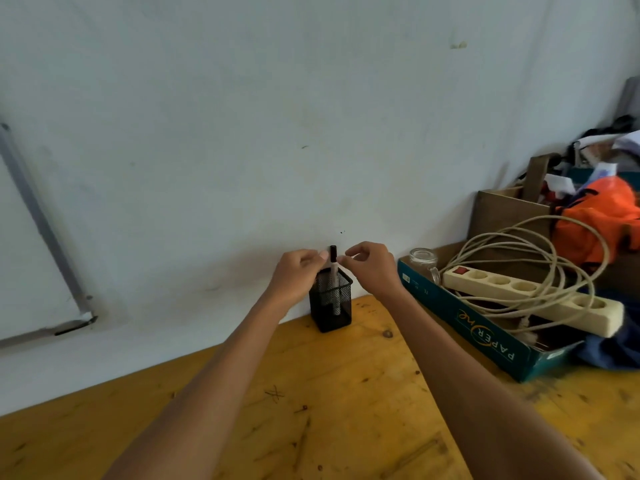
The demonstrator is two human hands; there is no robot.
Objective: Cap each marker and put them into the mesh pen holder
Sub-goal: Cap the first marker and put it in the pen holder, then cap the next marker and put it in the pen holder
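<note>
While capped marker (pixel 334 271) stands in mesh holder (pixel 330 303), left hand (pixel 297 271) and right hand (pixel 370 266) flank it, fingers loosely curled, gripping nothing.

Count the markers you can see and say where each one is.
1. A capped marker stands upright in the mesh pen holder, between the left hand and right hand. The hands may hide others.

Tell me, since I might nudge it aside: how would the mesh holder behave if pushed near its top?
The holder looks tall for its narrow base, so a push near the rim would probably tip it rather than slide it. Thin wire mesh suggests it is light. The upright marker inside would likely rattle or lean as it moves.
</note>
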